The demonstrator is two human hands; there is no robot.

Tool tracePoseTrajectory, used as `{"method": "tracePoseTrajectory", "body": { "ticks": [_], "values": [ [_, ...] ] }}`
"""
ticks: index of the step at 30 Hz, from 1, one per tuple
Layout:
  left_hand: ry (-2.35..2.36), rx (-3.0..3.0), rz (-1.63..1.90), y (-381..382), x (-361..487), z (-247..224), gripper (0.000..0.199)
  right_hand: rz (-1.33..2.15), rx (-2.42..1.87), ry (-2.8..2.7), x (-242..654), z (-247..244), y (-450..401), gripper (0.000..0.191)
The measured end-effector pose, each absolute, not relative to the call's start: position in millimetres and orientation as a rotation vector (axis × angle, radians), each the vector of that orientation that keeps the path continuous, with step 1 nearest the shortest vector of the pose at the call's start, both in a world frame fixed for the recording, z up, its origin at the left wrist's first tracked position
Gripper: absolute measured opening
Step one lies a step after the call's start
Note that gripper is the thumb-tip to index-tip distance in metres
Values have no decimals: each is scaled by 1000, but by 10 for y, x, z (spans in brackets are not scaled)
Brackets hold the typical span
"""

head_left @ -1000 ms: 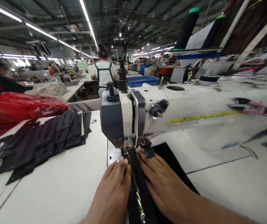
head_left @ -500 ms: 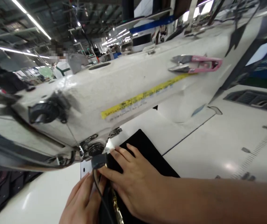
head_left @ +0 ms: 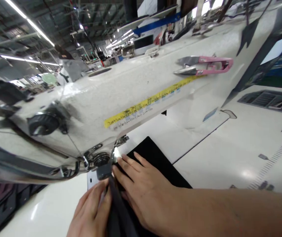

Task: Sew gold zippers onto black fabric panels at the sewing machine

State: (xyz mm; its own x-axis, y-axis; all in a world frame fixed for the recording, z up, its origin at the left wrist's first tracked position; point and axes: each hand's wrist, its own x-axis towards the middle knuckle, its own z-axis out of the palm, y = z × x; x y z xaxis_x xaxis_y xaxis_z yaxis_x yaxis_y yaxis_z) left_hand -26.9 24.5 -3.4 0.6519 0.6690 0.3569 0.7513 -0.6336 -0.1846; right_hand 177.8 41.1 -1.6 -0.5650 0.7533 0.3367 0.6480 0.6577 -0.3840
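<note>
My right hand (head_left: 145, 187) lies flat with fingers spread on a piece of black fabric (head_left: 153, 154), its fingertips close to the sewing machine's needle area. My left hand (head_left: 90, 209) is beside it on the left, fingers bent together and pinching the edge of a dark zipper (head_left: 121, 210) just in front of the presser area. The zipper's tape runs toward me between both hands; only a bit of its gold teeth shows. The white sewing machine (head_left: 136, 89) stretches over the work, and its needle and foot are mostly hidden.
Pink-handled thread snips (head_left: 205, 65) rest on the machine arm above a yellow marked tape (head_left: 145, 103). The white table (head_left: 217, 158) extends right, with a vented tray (head_left: 270, 101) set in it. Dark ribbed material (head_left: 10, 204) lies at lower left.
The zipper's dark tape now covers the gold teeth and pull that showed between my hands. My left hand has shifted slightly right; my right hand stays flat on the fabric.
</note>
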Motion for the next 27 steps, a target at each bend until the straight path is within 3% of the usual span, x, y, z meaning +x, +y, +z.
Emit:
{"method": "tracePoseTrajectory", "body": {
  "ticks": [27],
  "values": [
    [-1218,-2526,-371,162,-36,-50,34,-130,-989,-2680,1736,-61,425,49]
  ]
}}
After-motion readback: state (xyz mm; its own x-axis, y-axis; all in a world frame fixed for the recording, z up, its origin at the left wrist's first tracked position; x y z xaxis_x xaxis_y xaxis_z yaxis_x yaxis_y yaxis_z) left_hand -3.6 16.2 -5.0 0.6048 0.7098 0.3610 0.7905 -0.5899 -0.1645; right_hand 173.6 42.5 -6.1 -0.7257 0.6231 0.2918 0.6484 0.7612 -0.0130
